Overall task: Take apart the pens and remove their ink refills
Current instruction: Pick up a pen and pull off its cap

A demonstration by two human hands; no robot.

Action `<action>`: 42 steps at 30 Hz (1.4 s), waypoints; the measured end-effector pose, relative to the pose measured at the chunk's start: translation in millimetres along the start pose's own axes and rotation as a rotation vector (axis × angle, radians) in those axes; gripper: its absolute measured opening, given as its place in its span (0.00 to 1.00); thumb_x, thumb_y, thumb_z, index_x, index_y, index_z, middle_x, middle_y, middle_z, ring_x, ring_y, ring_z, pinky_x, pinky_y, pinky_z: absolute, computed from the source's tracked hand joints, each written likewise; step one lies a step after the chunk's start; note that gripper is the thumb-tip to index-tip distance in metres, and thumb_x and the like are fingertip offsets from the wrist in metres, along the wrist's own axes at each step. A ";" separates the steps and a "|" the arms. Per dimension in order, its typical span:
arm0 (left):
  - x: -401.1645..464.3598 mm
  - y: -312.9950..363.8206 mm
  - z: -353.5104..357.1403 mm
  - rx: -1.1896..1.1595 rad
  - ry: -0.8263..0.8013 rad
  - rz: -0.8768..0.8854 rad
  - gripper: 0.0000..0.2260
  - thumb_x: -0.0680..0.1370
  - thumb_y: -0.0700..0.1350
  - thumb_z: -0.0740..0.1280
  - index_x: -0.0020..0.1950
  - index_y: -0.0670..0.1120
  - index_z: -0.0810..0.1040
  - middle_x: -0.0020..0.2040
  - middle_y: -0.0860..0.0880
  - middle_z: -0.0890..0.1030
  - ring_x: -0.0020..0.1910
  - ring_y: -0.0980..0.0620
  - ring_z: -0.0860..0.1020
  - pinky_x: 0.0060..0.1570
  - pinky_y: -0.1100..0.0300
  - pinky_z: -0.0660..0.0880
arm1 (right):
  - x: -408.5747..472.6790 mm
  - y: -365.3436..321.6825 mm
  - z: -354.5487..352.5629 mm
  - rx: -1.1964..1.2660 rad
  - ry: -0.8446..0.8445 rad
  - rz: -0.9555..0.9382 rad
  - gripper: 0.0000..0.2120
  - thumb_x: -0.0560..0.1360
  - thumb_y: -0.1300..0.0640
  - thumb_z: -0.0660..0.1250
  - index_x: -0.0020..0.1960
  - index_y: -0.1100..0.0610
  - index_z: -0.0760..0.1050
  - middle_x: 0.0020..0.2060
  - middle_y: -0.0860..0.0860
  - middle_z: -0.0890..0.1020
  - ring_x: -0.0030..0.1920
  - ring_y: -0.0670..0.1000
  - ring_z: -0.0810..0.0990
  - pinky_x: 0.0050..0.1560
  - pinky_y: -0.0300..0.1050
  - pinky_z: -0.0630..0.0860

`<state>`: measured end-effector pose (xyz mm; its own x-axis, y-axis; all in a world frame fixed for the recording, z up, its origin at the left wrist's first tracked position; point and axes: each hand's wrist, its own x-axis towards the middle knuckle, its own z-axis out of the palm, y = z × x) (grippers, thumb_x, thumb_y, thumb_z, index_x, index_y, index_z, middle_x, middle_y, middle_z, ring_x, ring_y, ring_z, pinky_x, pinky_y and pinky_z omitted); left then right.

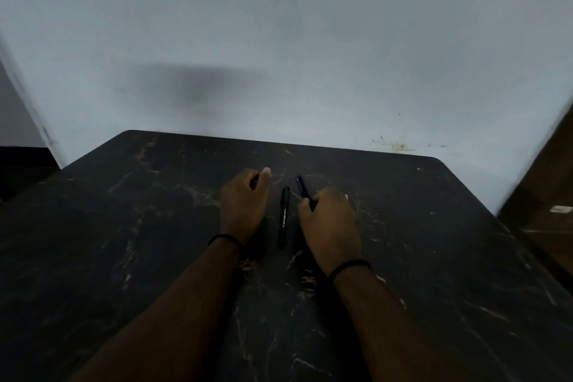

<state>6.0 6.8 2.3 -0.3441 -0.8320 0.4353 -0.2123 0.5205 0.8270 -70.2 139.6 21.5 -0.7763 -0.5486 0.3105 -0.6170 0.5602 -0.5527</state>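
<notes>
- Your right hand [330, 226] is gripping a slim black pen [303, 191], tip angled away.
- Your left hand [245, 200] is lying curled, apparently empty.
- A second matte pen [283, 216] is lying between them on the scuffed dark marble-look table [124, 226].

We see a plain, dim indoor room, perhaps a home or bare office: a dark, marble-patterned tabletop with rounded corners [403, 257] pushed against a scuffed, pale grey painted wall [310, 40], stained toward two o'clock.
</notes>
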 end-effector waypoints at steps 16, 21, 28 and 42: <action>-19.4 18.6 1.8 -0.149 -0.077 0.158 0.21 0.80 0.59 0.56 0.31 0.49 0.68 0.28 0.53 0.69 0.27 0.57 0.67 0.31 0.53 0.68 | -18.0 4.3 4.0 0.079 0.017 -0.398 0.10 0.84 0.52 0.56 0.49 0.54 0.72 0.44 0.50 0.77 0.40 0.46 0.69 0.41 0.41 0.62; -24.0 23.1 3.0 -0.199 -0.053 0.151 0.19 0.82 0.51 0.57 0.32 0.47 0.66 0.29 0.48 0.67 0.29 0.53 0.66 0.31 0.45 0.67 | -22.4 -2.3 2.1 0.012 0.009 -0.306 0.10 0.83 0.48 0.55 0.44 0.48 0.64 0.36 0.43 0.68 0.34 0.43 0.67 0.35 0.40 0.61; -27.0 28.0 0.5 -0.226 -0.061 0.109 0.19 0.84 0.44 0.57 0.33 0.43 0.67 0.30 0.44 0.68 0.31 0.48 0.66 0.33 0.43 0.68 | -24.0 -3.7 0.8 0.022 0.025 -0.260 0.14 0.82 0.45 0.56 0.40 0.48 0.68 0.31 0.44 0.68 0.33 0.44 0.71 0.31 0.41 0.63; -1.9 3.7 -26.4 0.133 0.032 -0.012 0.23 0.82 0.54 0.59 0.34 0.42 0.75 0.29 0.49 0.71 0.29 0.52 0.69 0.34 0.57 0.67 | -16.8 10.7 -6.2 0.003 0.021 -0.258 0.16 0.82 0.41 0.56 0.43 0.50 0.72 0.36 0.45 0.74 0.38 0.49 0.76 0.37 0.45 0.67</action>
<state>30.0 5.2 13.8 -0.3123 -0.8427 0.4386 -0.3361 0.5298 0.7787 -64.6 158.7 15.1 -0.5957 -0.6601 0.4576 -0.7946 0.4013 -0.4555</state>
